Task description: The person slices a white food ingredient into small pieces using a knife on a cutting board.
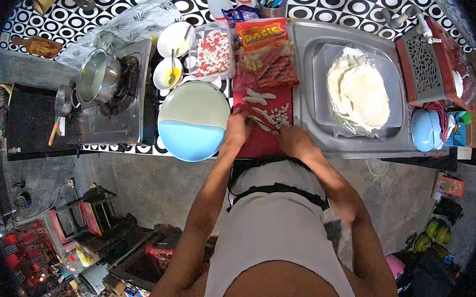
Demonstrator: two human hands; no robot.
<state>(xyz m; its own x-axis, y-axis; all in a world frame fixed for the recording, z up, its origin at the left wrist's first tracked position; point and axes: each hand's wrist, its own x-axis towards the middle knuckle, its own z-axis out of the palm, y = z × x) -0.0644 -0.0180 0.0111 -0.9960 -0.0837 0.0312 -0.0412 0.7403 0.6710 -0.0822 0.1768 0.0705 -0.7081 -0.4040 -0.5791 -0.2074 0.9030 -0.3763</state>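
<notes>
In the head view, taking the red board [266, 144] as the dial's centre, shows white strips [256, 100] lying on it toward 11 o'clock: slim, pale, smooth, slightly curved, with rounded ends. Shows small, chunky white pieces [280, 116] toward 1 o'clock on the same board, loosely scattered and uneven in shape. Holds the left hand [238, 127] at 9 o'clock, fingers bent down over the near strips; cannot tell how firmly they are pinched. Grasps with the right hand [295, 141], at 4 o'clock, what looks like a thin knife [265, 124], pointing toward 10 o'clock among the food, handle covered by the closed fingers.

Shows around the board a blue and pale plate [192, 106] at 9 o'clock, a clear container [230, 75] of mixed red and white bits at 10, a bright red-orange packet [263, 33] at 12, and pale flatbreads [363, 94] over the sink [317, 138] at 2.
</notes>
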